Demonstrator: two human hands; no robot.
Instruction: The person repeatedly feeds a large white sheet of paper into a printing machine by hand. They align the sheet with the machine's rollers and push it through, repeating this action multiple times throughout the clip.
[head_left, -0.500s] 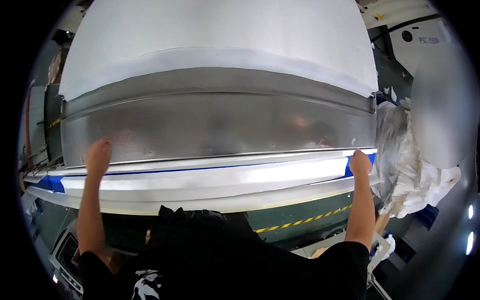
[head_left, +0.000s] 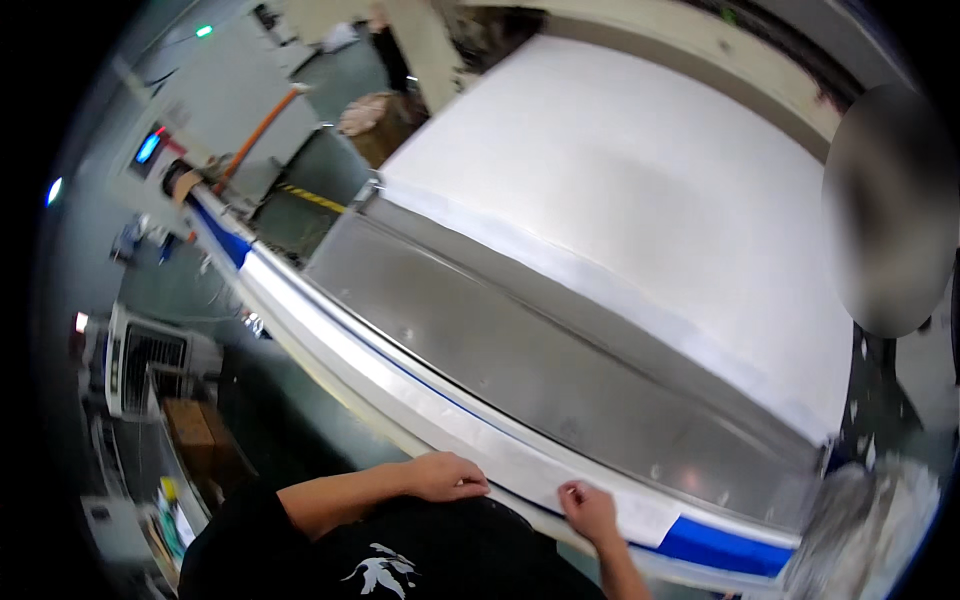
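Probably the white strip (head_left: 400,395) is light, thin and pliable, perhaps slick and quick to crease, so its edges near both ends would suit a grasp. Smooth and pale, it runs from nine to five o'clock, blue band (head_left: 722,548) showing beyond. The left hand (head_left: 445,477), at six, and right hand (head_left: 590,508), at five, curl loosely; I cannot tell whether either grips anything.

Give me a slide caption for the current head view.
Left hand and right hand by a long white rail, grey metal panel and white sheet beyond.
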